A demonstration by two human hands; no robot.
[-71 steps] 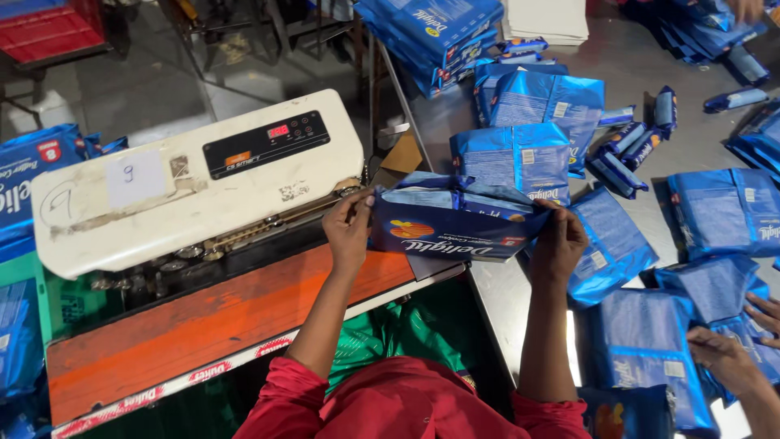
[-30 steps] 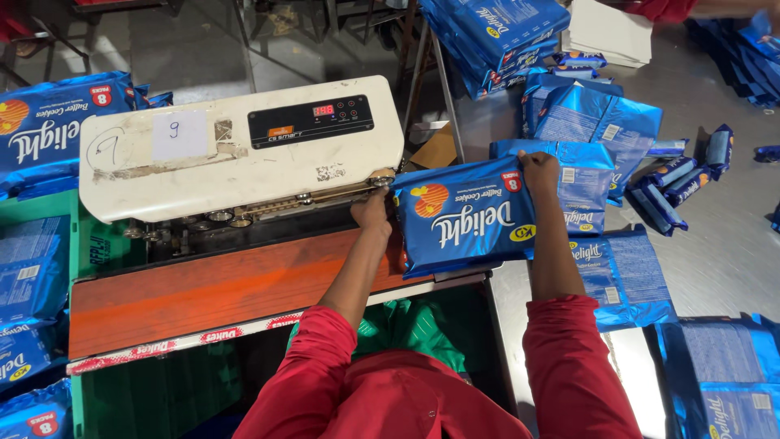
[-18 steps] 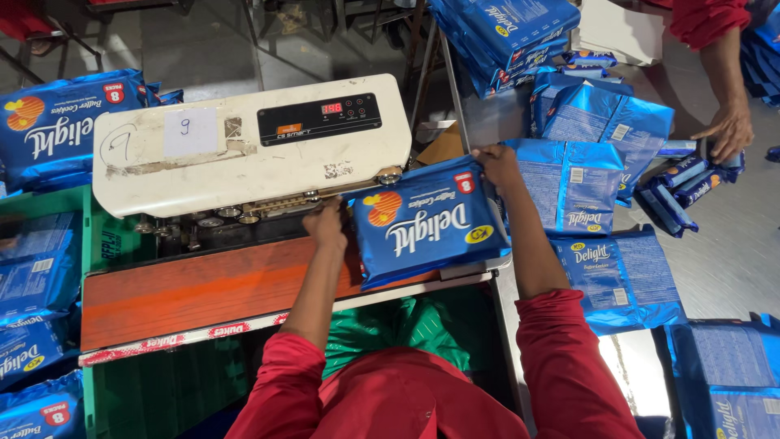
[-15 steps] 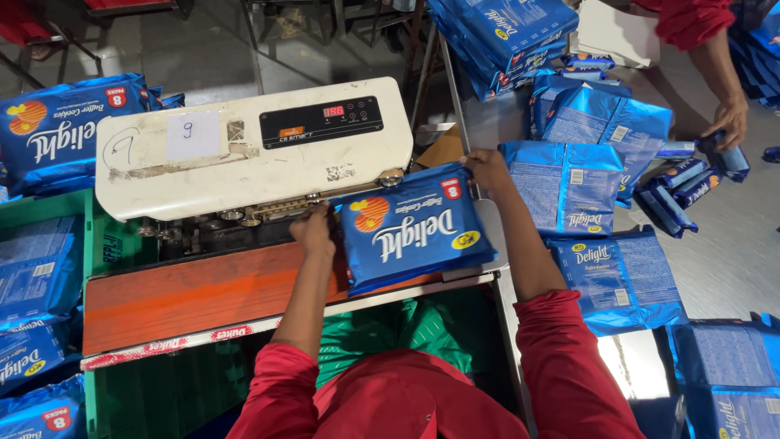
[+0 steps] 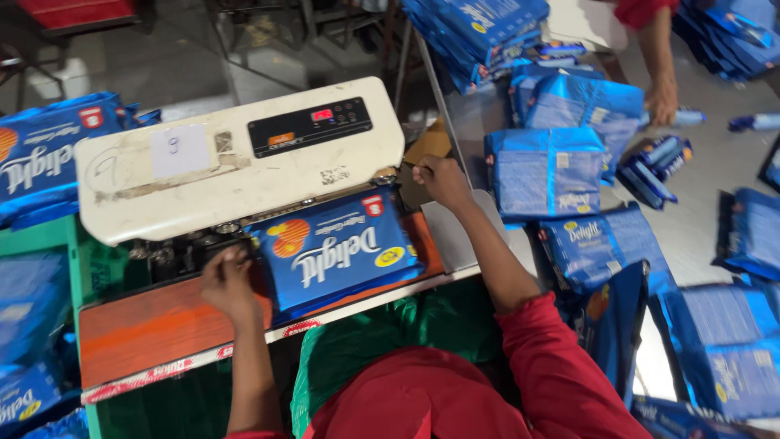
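On the orange conveyor belt (image 5: 154, 329), flat under the front lip of the cream sealing machine (image 5: 236, 167): one blue biscuit pack (image 5: 337, 256), printed face up, its top edge tucked against the sealing slot and seemingly being fed along it. By the look of it, mid-seal for this pack, neither just entering nor clear of the machine. Already finished, to judge from the heap: blue packs piled at far left (image 5: 41, 162). Left to do, apparently plenty: open blue bags spread on the grey table (image 5: 707, 162) to the right, among them a folded one (image 5: 544, 175) just beyond the machine, plus a high stack at the top (image 5: 479, 32)

Left hand (image 5: 227, 280): fingers bent and pressing at the pack's left edge, touching it and resting on the belt, forearm running up from the bottom of the view; more a steadying push than a full grasp. Right hand (image 5: 443, 179): raised at the pack's upper right corner beside the machine's end, fingers closed in a pinch, though whether on the bag's edge or on nothing cannot be told. Red sleeve bent at the elbow, reaching forward across a green crate (image 5: 390, 337)

At upper right, another person's hand (image 5: 662, 97) down on the table among small dark packets (image 5: 654, 158), well apart from the sealer
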